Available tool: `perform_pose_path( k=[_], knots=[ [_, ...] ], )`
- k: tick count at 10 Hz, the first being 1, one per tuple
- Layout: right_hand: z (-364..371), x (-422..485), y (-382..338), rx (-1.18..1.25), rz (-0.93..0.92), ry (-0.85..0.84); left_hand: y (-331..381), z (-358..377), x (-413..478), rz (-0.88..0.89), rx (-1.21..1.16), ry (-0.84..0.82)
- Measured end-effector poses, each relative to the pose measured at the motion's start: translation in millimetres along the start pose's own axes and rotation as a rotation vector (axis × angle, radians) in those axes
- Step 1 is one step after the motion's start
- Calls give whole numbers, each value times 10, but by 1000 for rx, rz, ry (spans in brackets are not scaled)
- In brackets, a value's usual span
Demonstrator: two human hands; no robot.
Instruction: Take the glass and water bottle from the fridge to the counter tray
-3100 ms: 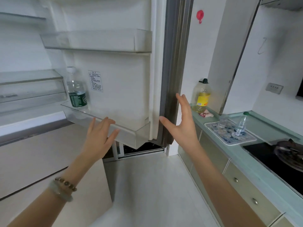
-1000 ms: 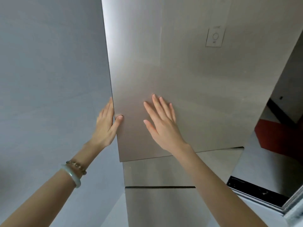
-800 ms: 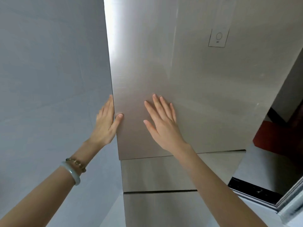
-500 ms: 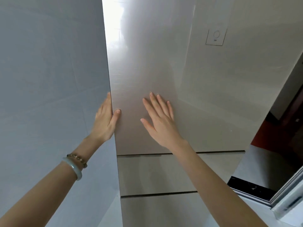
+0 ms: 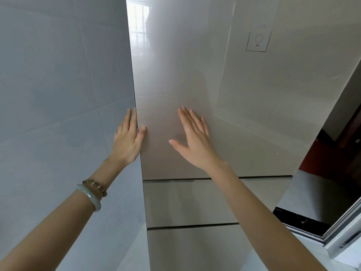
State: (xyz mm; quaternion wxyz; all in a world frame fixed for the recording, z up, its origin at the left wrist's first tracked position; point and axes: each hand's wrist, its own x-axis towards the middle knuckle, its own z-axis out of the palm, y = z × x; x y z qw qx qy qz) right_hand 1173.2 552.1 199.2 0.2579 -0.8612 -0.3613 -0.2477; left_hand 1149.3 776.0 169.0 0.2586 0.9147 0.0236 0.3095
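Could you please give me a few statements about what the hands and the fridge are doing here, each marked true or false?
1. The right hand lies flat, fingers straight, on the fridge door. True.
2. The left hand is curled into a fist. False: its fingers lie straight along the door's left edge, thumb on the front.
3. Two bracelets sit on the left wrist. True.
4. The door stands wide open. False: it sits shut or nearly so, in line with the drawer front below.
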Motion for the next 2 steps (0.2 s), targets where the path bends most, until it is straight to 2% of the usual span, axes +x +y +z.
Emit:
perform_pose_path(
  k=[1, 2],
  knots=[
    [-113, -85, -77, 342, 104, -38, 135, -66, -142, -47, -49, 37],
    [-244, -214, -115, 687, 234, -14, 303, -172, -286, 11, -143, 103]
  ],
)
